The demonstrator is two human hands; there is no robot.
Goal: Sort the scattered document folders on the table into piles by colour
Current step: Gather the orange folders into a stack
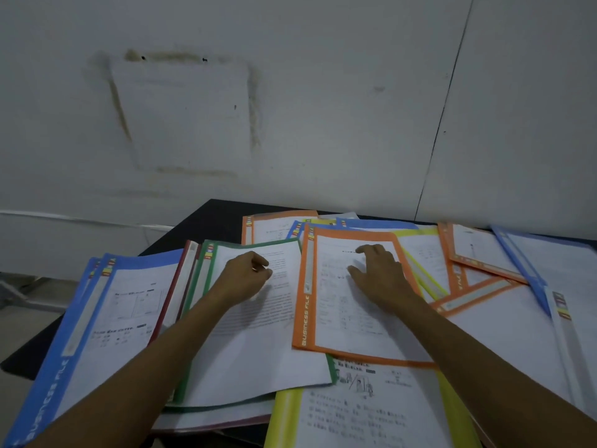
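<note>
Status: right fingers (pixel 371 250) are spread flat, pressing on the top orange folder (pixel 304 305) mid-surface, nothing grasped. Left fingers (pixel 258 262) are curled, thumb against fingertips, over the top sheet of the green folder (pixel 206 287) just left of it. Can't tell whether they've pinched the sheet or only rest on it.

Risks as I see them:
- Orange folder's left edge lies over the green folder, and its near edge lies over a yellow folder (pixel 284 412). If I drag it flat, friction likely takes both along and scatters things further. Lift it, don't slide it.
- Green folder's top sheet looks loose. If I pull by the paper rather than the cover, it may slip out or crease.
- Blue folder (pixel 80 321) at the left edge of the surface (pixel 200 221) seems to overhang the near-left corner. A shove on green would carry through the dark red folder (pixel 181 286) wedged between them and could tip blue onto the floor.
- Covers look like slick plastic, so piles stacked askew will probably slip.
- More orange folders (pixel 478 253) lie toward the far right edge, interleaved with another blue folder (pixel 525 270) and yellow ones. It would be easy to miss one buried underneath.
- Light is dim, so dark red and green spines could be misread.
</note>
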